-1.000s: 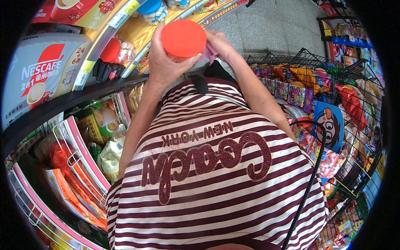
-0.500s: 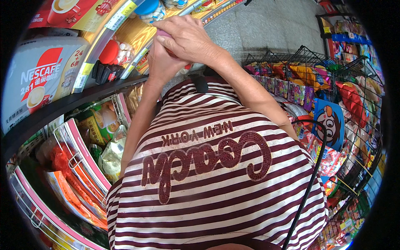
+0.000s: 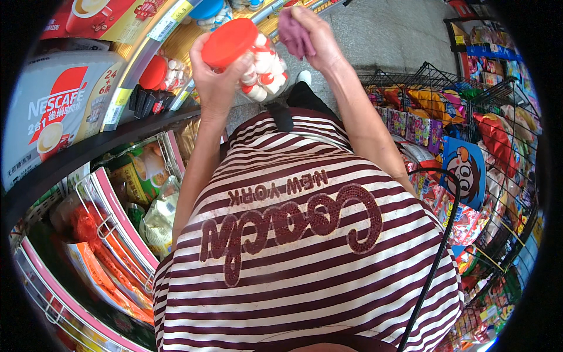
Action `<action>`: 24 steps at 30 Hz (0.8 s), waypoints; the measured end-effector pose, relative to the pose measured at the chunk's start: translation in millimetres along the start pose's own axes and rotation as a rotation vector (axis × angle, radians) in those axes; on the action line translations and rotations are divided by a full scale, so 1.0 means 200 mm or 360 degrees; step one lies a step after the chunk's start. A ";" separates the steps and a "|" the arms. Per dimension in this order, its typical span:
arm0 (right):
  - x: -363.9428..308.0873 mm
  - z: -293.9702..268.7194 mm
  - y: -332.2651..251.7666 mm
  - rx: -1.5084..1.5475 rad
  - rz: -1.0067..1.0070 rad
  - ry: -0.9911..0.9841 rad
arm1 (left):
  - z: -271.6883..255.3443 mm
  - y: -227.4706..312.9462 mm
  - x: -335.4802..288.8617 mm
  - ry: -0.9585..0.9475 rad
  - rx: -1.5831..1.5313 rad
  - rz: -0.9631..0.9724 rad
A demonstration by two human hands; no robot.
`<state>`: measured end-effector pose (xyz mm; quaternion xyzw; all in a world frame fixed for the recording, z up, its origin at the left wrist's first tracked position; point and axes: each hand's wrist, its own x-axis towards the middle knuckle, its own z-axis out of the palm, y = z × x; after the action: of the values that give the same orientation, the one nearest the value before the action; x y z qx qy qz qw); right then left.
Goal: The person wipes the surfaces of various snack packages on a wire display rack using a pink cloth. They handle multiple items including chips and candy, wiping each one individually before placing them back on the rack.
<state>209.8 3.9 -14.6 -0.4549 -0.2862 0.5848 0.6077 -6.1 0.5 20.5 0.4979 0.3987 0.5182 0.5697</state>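
Note:
A clear jar with a red lid, filled with small red-and-white pieces, is held tilted in my left hand. My fingers wrap its lid and side. To its right, my right hand grips a bunched purple cloth, which hangs just apart from the jar. On the wooden shelf to the left, another red-lidded jar of similar pieces lies close to my left hand. Farther back stands a blue-lidded jar.
Wire racks of bright snack packets rise on the right. At left are a large grey coffee package and, lower, pink-edged wire shelves with packets. Grey floor shows ahead. A black cord hangs along my right side.
My hands, clasped together before, have come apart. The red-lidded jar now shows plainly in my left hand, and my right hand has moved up and right with the purple cloth.

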 end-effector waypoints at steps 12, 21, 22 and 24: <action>-0.06 0.06 0.18 0.0778 0.0667 -0.0277 | 0.01 -0.05 0.01 0.0147 -0.0773 -0.0282; -0.16 0.14 0.26 0.0590 0.1170 -0.0095 | 0.03 -0.10 -0.08 0.0418 -0.0266 -0.0022; -0.15 0.13 0.31 0.0596 0.1137 -0.0148 | 0.01 -0.12 -0.08 0.0464 -0.0213 -0.0002; -0.12 0.08 0.44 0.0616 0.1065 -0.0250 | -0.08 -0.21 -0.05 0.0548 -0.0102 0.0037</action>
<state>153.3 -24.6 -80.9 -0.3538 -0.0522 0.8267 0.4343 -15.5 -5.0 -25.3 0.3879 0.4677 0.6149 0.5026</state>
